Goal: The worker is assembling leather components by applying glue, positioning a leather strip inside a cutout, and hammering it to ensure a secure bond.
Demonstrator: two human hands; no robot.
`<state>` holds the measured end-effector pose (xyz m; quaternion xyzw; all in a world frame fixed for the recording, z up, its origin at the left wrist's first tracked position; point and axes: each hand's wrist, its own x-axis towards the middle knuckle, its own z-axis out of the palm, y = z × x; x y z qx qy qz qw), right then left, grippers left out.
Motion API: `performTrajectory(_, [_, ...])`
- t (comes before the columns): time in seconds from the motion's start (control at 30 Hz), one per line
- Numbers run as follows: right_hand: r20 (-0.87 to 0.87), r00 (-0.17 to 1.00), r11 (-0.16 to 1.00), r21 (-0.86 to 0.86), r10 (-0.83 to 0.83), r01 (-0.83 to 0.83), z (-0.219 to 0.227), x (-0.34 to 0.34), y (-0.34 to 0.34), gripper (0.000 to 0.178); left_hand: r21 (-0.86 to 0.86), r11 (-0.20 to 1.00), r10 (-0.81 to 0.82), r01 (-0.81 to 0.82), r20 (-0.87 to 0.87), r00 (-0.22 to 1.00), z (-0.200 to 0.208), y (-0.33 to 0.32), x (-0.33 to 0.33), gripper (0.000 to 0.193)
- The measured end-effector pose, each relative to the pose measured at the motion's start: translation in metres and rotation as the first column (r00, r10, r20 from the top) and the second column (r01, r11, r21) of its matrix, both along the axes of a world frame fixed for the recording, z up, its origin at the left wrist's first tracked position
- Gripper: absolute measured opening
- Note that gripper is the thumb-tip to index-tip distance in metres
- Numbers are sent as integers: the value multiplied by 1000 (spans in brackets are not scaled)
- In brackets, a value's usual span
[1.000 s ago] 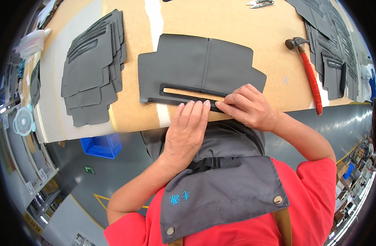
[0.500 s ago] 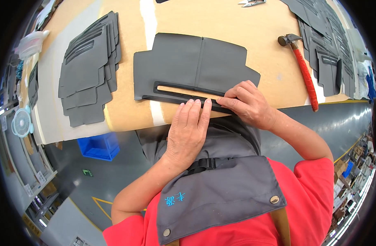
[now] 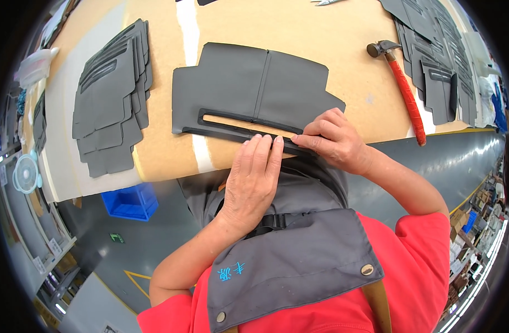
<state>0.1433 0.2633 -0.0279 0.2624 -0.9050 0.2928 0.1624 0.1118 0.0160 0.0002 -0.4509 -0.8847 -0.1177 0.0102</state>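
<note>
A dark grey leather-like panel (image 3: 227, 83) lies on the table before me, with a seam down its middle and a long slot framed in black near its front edge. Along that edge runs a folded strip (image 3: 210, 132). My left hand (image 3: 249, 183) rests on the strip, fingers stretched out and side by side, their tips just below the slot. To its right, my right hand (image 3: 340, 145) is closed, thumb and forefinger pinching the panel by the slot's right end. The fingers hide part of the strip and that end of the slot.
Stacked grey panels (image 3: 107, 100) lie at the left, and more panels (image 3: 437, 89) at the right. A hammer (image 3: 405, 94) with a red handle lies right of my work; snips (image 3: 325, 3) are at the far edge. Below the table's front edge stands a blue bin (image 3: 129, 202).
The view has shifted a little, so the table and panels sit slightly farther left. Both hands keep nearly the same place on the panel's front edge.
</note>
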Motion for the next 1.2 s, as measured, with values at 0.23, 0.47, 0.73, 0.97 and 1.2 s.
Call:
performTrajectory(0.23, [-20,999,999,-16,33,-33,-1,5,6,39,16,999,-40,39,19,999,0,1,1,58])
performTrajectory(0.47, [-56,991,988,103,122,-116,1,7,17,39,10,999,-47,47,0,999,-3,2,0,58])
performTrajectory(0.73, [-270,841,800,276,-469,534,18,-4,76,33,91,995,27,-39,130,991,8,28,-9,62])
performTrajectory(0.97, [198,406,443,211,-892,871,25,13,138,40,276,960,-27,-33,210,977,3,2,-20,47])
performTrajectory(1.2, [537,624,732,-18,-567,681,73,-2,46,35,302,941,134,-156,90,987,-10,-24,-48,46])
